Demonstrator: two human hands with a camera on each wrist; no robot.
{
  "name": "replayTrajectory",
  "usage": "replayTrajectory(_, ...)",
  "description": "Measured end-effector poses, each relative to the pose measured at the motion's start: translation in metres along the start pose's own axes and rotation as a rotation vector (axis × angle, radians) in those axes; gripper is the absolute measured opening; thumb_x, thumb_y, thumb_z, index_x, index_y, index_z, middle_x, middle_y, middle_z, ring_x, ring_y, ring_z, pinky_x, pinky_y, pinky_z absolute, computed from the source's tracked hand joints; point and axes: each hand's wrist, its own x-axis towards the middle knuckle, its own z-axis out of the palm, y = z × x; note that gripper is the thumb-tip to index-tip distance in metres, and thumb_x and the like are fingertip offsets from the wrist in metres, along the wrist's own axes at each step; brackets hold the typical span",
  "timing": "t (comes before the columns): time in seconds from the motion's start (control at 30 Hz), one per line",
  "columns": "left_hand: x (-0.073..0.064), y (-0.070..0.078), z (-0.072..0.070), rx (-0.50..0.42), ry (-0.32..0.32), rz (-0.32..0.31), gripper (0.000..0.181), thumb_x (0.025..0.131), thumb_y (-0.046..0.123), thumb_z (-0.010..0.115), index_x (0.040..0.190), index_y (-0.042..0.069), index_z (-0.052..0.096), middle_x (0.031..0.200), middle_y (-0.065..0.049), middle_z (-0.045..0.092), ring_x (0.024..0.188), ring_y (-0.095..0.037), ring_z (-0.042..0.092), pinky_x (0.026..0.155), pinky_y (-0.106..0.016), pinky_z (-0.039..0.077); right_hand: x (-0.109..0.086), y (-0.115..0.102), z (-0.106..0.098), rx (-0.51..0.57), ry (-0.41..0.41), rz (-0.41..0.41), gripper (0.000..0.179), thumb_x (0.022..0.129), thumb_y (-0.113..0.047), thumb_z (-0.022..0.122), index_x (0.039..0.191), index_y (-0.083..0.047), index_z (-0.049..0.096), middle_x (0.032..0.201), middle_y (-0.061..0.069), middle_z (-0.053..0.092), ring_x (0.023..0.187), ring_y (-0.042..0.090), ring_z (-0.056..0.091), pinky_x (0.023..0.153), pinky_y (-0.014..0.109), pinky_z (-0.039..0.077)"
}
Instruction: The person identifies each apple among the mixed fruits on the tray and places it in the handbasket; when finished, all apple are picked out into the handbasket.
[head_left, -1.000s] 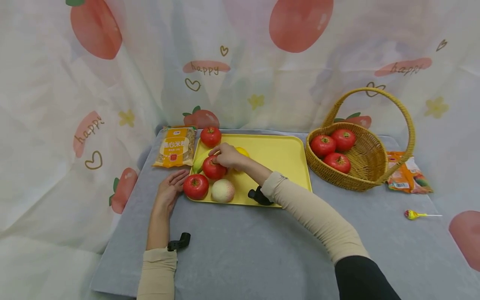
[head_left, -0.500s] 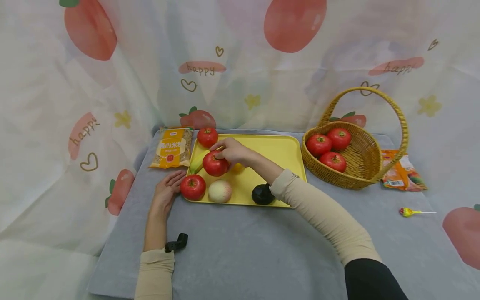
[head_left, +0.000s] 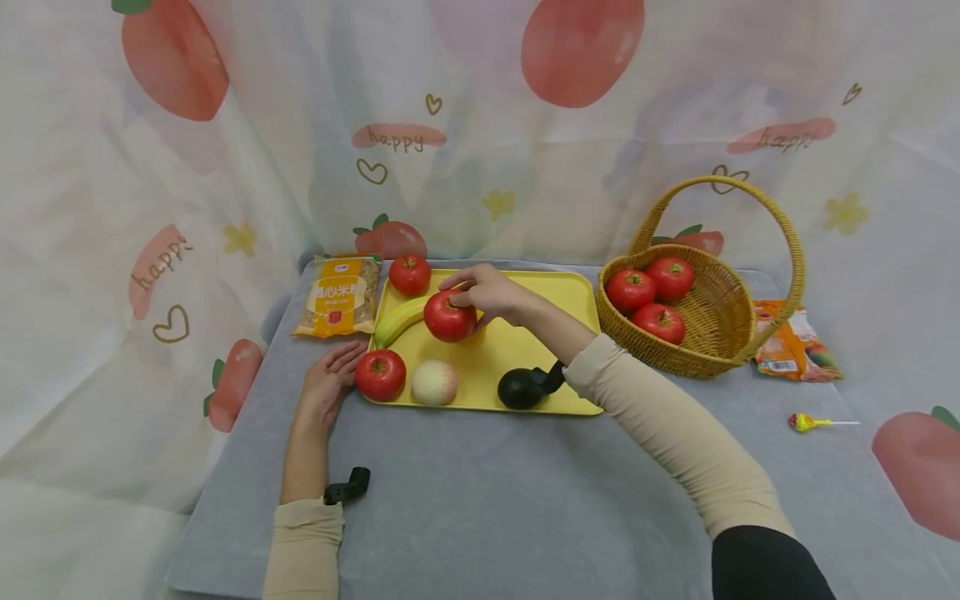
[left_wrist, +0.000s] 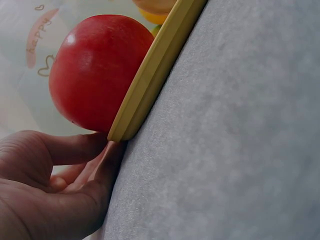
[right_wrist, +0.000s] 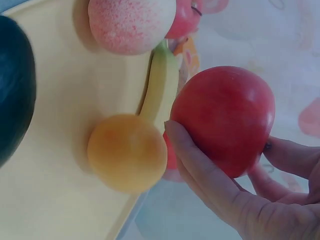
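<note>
A red apple (head_left: 448, 318) is raised over the yellow tray (head_left: 551, 321), gripped from above by my right hand (head_left: 495, 293). In the right wrist view the fingers and thumb sit on either side of this apple (right_wrist: 225, 117). Below it are a banana (head_left: 397, 322) and an orange (right_wrist: 127, 152), the latter mostly hidden by the hand in the head view. My left hand (head_left: 330, 382) lies at the tray's left edge, fingers loosely straight, fingertips right at the rim (left_wrist: 142, 85). Another red apple (head_left: 380, 375) sits in the tray corner beside those fingertips.
Also on the tray are a peach (head_left: 435, 382), a dark avocado (head_left: 517, 389) and a back-corner apple (head_left: 409, 275). To the right stands a wicker basket (head_left: 720, 325) holding three apples, with an orange packet (head_left: 797, 346) and a lollipop (head_left: 806, 422). A snack bag (head_left: 341, 296) lies left.
My right hand has lifted the apple off the tray and moved it slightly right, uncovering more of the banana. The left hand stays at the tray's edge.
</note>
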Motion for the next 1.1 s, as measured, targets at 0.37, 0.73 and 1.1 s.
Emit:
replayTrajectory(0.37, 0.000, 0.001, -0.001, -0.011, 0.003, -0.014, 0.078, 0.086, -0.026, 0.044, 0.155, 0.009, 0.048, 0.156, -0.011, 0.052, 0.136, -0.015, 0.057, 0.089, -0.018, 0.054, -0.019, 0.002, -0.026, 0.055, 0.023, 0.029, 0.042, 0.104, -0.011, 0.059, 0.145, -0.003, 0.057, 0.149, 0.021, 0.052, 0.132, 0.041, 0.053, 0.088, 0.060, 0.057)
replayTrajectory(0.73, 0.001, 0.001, -0.001, 0.002, 0.030, -0.042, 0.080, 0.086, -0.026, 0.044, 0.156, 0.011, 0.047, 0.157, -0.010, 0.052, 0.138, -0.017, 0.055, 0.091, -0.018, 0.054, -0.034, 0.007, -0.050, 0.062, 0.054, 0.036, 0.043, 0.105, -0.009, 0.057, 0.147, -0.002, 0.054, 0.153, 0.022, 0.047, 0.133, 0.044, 0.051, 0.090, 0.062, 0.056)
replayTrajectory(1.1, -0.002, 0.001, 0.000, -0.015, 0.002, -0.033, 0.078, 0.087, -0.026, 0.043, 0.156, 0.010, 0.046, 0.158, -0.011, 0.051, 0.134, -0.013, 0.058, 0.085, -0.018, 0.053, -0.046, 0.020, -0.072, 0.067, 0.105, 0.061, 0.044, 0.106, -0.010, 0.058, 0.149, -0.002, 0.052, 0.155, 0.022, 0.045, 0.131, 0.045, 0.052, 0.087, 0.059, 0.058)
